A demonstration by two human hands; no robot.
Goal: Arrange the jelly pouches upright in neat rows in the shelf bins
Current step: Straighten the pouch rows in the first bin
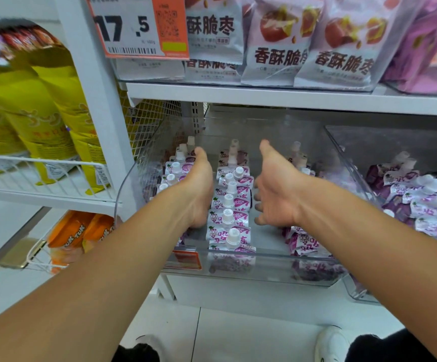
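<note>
A clear plastic bin (238, 273) on the lower shelf holds purple-and-white jelly pouches with white caps. A middle row of pouches (231, 205) stands upright, front to back. My left hand (199, 189) lies flat against the left row (171, 176), fingers straight, between that row and the middle one. My right hand (275, 189) hovers to the right of the middle row with relaxed fingers and holds nothing. Behind and under it, the right row (301, 241) leans. A second bin (342, 150) on the right holds pouches (426, 199) lying in a loose pile.
The shelf board (290, 97) above carries grey snack bags (277, 40) and a price tag (133, 27). Left of the white upright (94, 82), wire racks hold yellow bags (42, 108) and orange packs (81, 233). White floor tiles and my shoes show below.
</note>
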